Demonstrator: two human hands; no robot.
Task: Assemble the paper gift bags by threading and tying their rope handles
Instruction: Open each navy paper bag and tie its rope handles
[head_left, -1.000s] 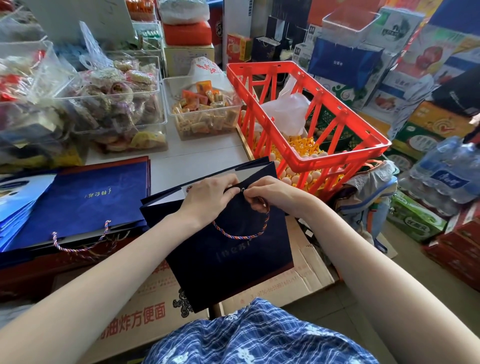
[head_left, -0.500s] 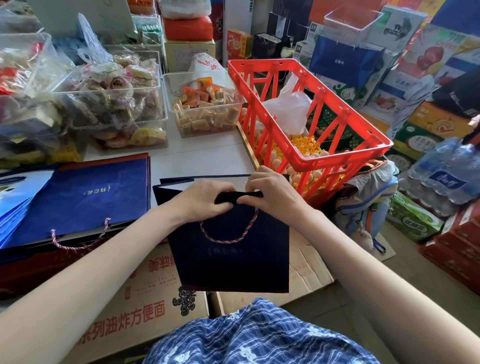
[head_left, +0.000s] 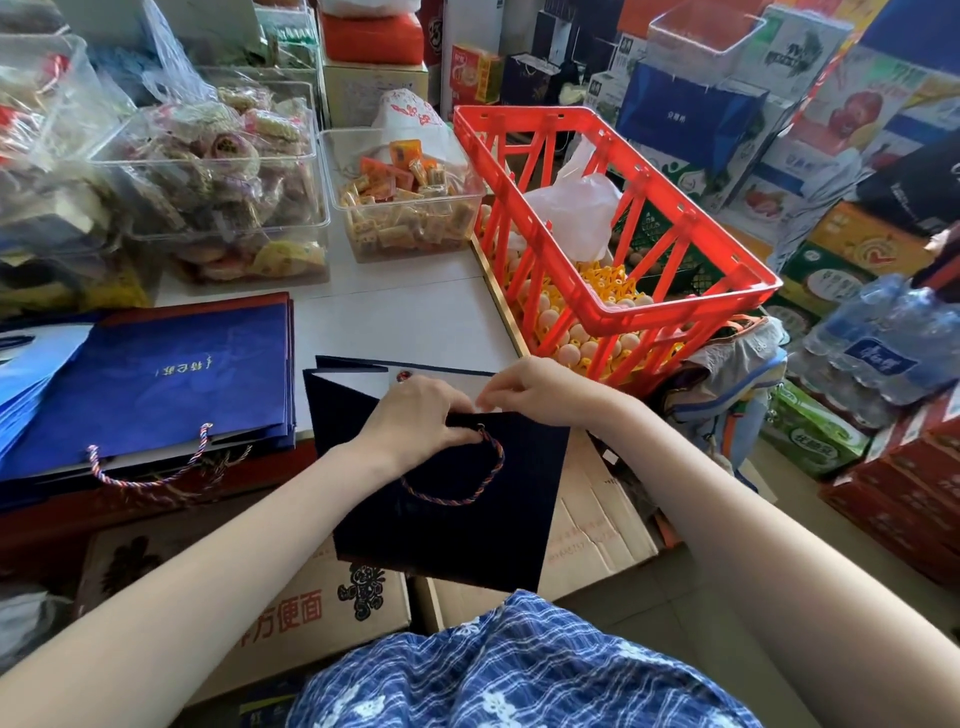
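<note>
A dark navy paper gift bag (head_left: 467, 525) hangs over the table's front edge, its mouth spread open toward the table. A red, white and blue rope handle (head_left: 457, 499) loops down its near face. My left hand (head_left: 415, 421) grips the bag's near top edge where the rope enters a hole. My right hand (head_left: 540, 387) pinches the same edge just to the right. To the left lies a stack of blue gift bags (head_left: 156, 384), with a rope handle (head_left: 150, 480) hanging off the stack's front.
A red plastic crate (head_left: 618, 312) holding eggs and a white plastic bag stands right of the table. Clear tubs of snacks (head_left: 410, 202) line the back. Cardboard boxes (head_left: 291, 608) sit under the table edge, bottled water (head_left: 893, 348) and cartons at the right.
The bag has tilted and its mouth has opened wider. My left hand slid right along the top edge to the rope hole; my right hand stays pinched on the edge.
</note>
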